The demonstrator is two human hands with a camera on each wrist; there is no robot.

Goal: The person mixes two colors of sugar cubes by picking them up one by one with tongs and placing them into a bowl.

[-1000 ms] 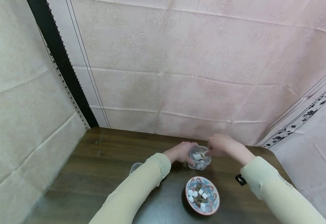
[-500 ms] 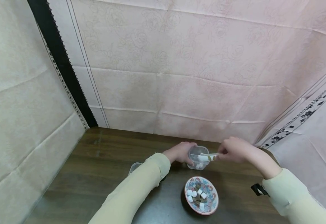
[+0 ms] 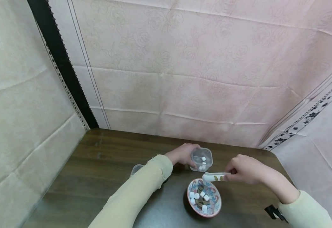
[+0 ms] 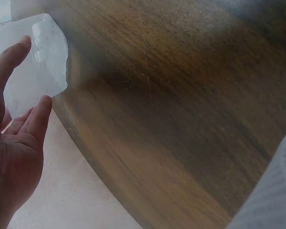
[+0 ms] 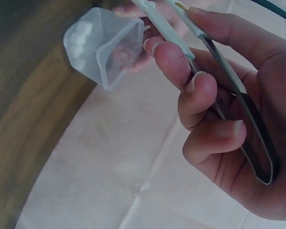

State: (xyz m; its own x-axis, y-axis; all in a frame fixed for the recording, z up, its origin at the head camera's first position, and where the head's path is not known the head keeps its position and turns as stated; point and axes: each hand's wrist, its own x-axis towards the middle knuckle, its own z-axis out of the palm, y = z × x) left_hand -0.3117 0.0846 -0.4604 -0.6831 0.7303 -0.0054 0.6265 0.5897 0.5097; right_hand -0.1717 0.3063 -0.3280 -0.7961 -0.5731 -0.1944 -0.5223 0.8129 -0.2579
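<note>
My left hand [image 3: 184, 154] grips the side of a clear plastic container [image 3: 196, 155], with thumb and fingers on its wall in the left wrist view. Several small white cubes [image 3: 203, 159] lie inside. My right hand [image 3: 247, 171] holds tongs [image 3: 213, 177] with pale patterned arms and a metal bend [image 5: 264, 174]. The tongs' tips hover at the far rim of a patterned bowl [image 3: 213, 200]. Whether the tips pinch a small white piece is not clear. Several white cubes [image 3: 192, 194] and some brownish patches lie in the bowl.
Another clear container [image 3: 136, 169] shows partly from behind the left sleeve [image 3: 143, 186]. A dark wooden table [image 3: 97, 190] carries everything. Pale cloth [image 3: 166, 63] hangs along its back and sides. A black strap [image 3: 275, 212] sits by the right sleeve.
My right hand has drawn the tongs out of the container, rightwards and then towards the bowl. My left hand has stayed on the container.
</note>
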